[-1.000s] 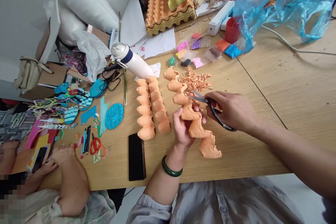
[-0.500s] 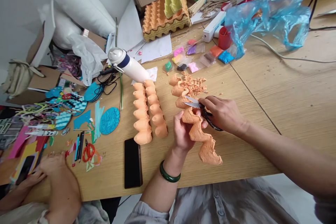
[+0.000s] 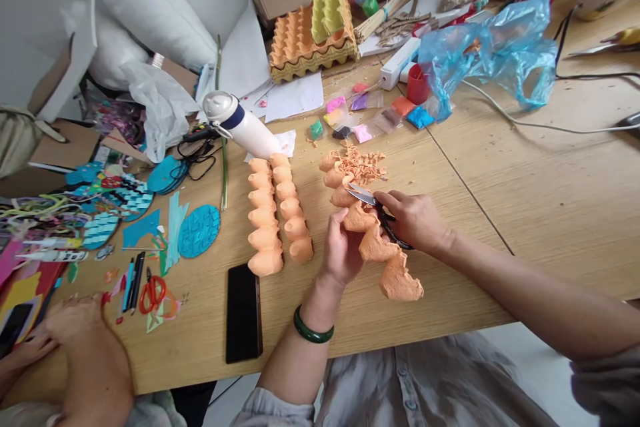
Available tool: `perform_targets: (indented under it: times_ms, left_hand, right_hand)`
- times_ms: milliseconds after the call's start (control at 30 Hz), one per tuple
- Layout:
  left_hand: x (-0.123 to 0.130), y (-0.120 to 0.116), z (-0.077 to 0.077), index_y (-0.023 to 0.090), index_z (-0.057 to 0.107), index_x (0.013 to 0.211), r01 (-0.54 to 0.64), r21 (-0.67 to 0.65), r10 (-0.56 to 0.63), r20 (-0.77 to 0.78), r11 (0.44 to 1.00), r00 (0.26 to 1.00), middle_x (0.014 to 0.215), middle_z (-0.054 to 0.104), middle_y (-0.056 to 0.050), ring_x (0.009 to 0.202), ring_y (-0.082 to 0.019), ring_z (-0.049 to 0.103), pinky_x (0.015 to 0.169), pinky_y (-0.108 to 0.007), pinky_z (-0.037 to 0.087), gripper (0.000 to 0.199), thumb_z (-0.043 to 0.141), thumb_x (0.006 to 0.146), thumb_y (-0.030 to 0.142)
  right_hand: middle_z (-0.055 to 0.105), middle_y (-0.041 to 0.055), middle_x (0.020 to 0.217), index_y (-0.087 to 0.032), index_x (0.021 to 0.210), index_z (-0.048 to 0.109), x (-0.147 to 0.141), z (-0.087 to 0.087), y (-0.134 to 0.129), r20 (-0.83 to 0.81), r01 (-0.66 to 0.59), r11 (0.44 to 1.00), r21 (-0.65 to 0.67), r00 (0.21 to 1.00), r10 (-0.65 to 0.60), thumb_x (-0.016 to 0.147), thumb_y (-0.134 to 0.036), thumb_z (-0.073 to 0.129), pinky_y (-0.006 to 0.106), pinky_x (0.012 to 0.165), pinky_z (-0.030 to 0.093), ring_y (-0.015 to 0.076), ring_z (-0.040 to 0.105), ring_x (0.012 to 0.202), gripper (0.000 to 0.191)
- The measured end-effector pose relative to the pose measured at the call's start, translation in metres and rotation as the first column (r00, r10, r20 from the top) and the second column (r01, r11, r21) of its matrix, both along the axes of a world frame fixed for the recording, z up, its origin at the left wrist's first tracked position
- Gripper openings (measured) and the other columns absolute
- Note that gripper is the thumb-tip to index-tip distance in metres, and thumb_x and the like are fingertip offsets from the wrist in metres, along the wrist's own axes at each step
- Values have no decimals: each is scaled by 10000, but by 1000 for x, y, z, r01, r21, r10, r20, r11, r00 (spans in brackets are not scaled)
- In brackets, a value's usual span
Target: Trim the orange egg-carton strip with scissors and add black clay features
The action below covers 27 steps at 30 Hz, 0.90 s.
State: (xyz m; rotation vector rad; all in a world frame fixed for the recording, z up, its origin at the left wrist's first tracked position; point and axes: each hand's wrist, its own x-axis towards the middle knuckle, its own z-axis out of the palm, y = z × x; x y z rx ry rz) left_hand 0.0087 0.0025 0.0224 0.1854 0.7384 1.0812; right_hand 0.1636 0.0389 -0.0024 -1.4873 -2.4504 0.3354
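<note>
Snipping an orange pulp egg-carton strip [image 3: 395, 273] gripped in the left hand [image 3: 341, 248], black-handled scissors [image 3: 361, 195] held in the right hand [image 3: 413, 220] could nick that left hand if the strip slips.

Bright, even light; edges seem somewhat warped.

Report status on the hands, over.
Left hand gripping orange egg-carton strip; right hand working black-handled scissors at its edge; orange trimmings piled against its far end.
</note>
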Motion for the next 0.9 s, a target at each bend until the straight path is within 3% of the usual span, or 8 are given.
perform_targets:
  times_ms: [133,300,467,567,633,700,767,900]
  left_hand:
    - [2,1,5,151,682,925,-42,-38,41,-17,998,999,790,653,-43,636,-156,568,848,-338,552,343,399,970,339]
    - [0,1,4,143,685,955,-40,-45,39,-13,998,999,787,650,-44,654,-162,586,770,-309,532,337,403,965,327]
    - [-6,2,-2,156,676,1061,-26,5,27,-18,1000,999,825,666,-36,656,-154,598,742,-313,548,304,505,916,361]
    - [-7,3,-5,171,671,1060,-122,56,127,-91,991,988,826,668,-24,680,-151,612,747,-302,553,284,549,880,354]
    - [-7,4,-6,185,668,978,-198,116,215,-160,973,963,822,670,-22,731,-158,631,749,-292,549,230,582,859,362]
    - [-8,5,-8,209,666,938,-234,197,276,-221,952,935,846,681,-21,823,-180,659,786,-304,550,210,624,845,392]
    - [-11,5,-12,240,674,944,-231,271,306,-280,935,910,907,708,-20,947,-209,673,865,-336,546,208,666,835,417]
    - [-21,7,-18,278,711,945,-171,321,296,-398,931,868,1068,753,-27,1180,-261,641,998,-384,507,202,692,843,452]
  right_hand:
    - [780,117,998,-148,1293,698,-1,3,-1,30,20,998,-54,999,-18,928,-202,486,306,598,308,223,687,753,425]
    - [780,128,973,-143,1238,713,-1,-3,-1,-1,25,998,-49,1000,-25,917,-208,489,293,602,318,222,682,740,397]
    - [759,99,845,-162,1084,742,0,-10,5,-202,53,997,-54,977,-63,938,-282,488,276,621,350,194,635,670,316]
    - [714,68,746,-177,1008,744,2,-3,8,-303,139,988,-64,941,-152,930,-396,533,274,611,342,182,590,627,314]
    - [705,55,753,-180,1070,742,6,5,9,-345,163,980,-112,919,-192,905,-455,572,273,614,339,176,578,630,363]
    - [693,39,767,-182,1136,732,11,15,11,-395,109,967,-229,898,-195,895,-476,591,267,623,347,165,571,642,406]
    - [658,19,740,-172,1112,734,19,24,15,-452,-25,937,-349,880,-145,894,-506,603,259,614,344,149,543,639,420]
    - [575,-7,673,-157,948,747,37,35,27,-468,-324,802,-502,881,63,879,-599,621,253,574,315,121,449,611,465]
